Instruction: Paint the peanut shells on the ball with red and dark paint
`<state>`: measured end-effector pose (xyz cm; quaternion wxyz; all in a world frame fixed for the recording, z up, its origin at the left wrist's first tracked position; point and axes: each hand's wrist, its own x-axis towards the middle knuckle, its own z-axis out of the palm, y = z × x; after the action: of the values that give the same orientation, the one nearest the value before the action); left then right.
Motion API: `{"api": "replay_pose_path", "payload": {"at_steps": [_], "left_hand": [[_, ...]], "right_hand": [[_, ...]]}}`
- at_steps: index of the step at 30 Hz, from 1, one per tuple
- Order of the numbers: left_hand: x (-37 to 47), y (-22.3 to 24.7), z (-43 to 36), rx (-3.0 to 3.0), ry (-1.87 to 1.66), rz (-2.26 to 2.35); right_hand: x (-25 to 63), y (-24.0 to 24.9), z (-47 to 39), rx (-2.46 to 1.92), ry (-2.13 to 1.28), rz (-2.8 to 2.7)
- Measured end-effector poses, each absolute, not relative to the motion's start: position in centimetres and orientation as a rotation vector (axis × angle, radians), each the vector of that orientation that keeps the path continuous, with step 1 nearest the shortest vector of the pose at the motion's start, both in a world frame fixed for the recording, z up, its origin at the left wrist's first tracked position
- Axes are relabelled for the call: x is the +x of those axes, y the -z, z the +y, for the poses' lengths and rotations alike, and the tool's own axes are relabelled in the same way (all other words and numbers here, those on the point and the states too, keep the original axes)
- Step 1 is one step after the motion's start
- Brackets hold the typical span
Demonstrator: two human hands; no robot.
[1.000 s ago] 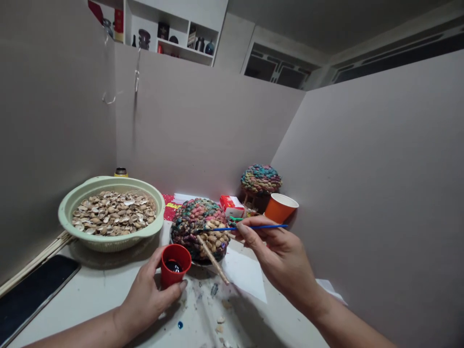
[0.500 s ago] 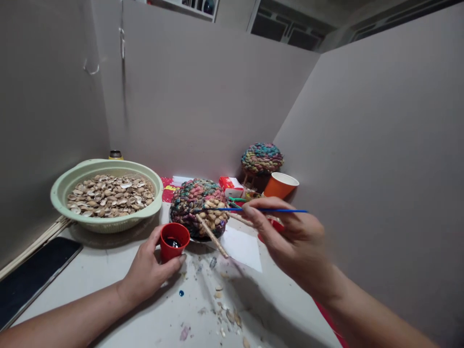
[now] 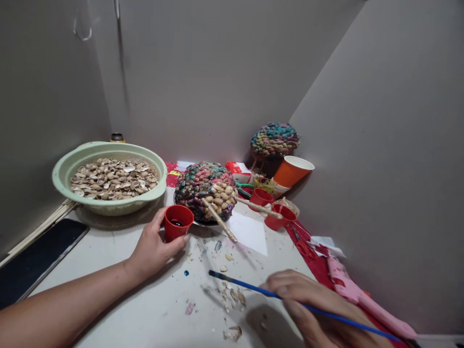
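My left hand (image 3: 154, 249) is wrapped round a red cup (image 3: 179, 223) with dark liquid inside, low over the white table (image 3: 152, 309). In my right hand (image 3: 308, 304), at the lower right, is a blue paintbrush (image 3: 250, 286), its dark tip pointing left above scattered shell bits. Behind the cup sits a dome (image 3: 206, 186) covered in nutshell-like pieces, partly painted in green, pink and purple and partly bare tan. Two wrapped sticks jut from it, one (image 3: 221, 221) toward me and one to the right. Neither hand touches the dome.
A green basin (image 3: 108, 208) of shells stands at the left, beside a dark phone (image 3: 47, 258). Behind are a second coloured dome (image 3: 275, 140), orange paper cups (image 3: 292, 174) and more red cups (image 3: 282, 217). A pink tool (image 3: 366, 304) lies at the right edge.
My right hand has moved down and toward me with the paintbrush, away from the dome. My left hand still holds the red cup. The view has tilted downward.
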<state>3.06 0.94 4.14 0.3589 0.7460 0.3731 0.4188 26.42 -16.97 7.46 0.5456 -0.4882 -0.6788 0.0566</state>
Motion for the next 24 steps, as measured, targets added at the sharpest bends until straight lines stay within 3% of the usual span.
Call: {"api": "replay_pose_path", "payload": {"at_steps": [10,24], "left_hand": [[3.1,-4.2,1.0,1.925,-1.059,0.946],[3.0,-4.1,1.0,1.926,-1.04,0.939]], "right_hand": [[24.0,-5.8,-13.4,-1.441,-0.552,-1.381],[24.2,-4.6,-11.5,-1.41,-0.955,-1.008]]}}
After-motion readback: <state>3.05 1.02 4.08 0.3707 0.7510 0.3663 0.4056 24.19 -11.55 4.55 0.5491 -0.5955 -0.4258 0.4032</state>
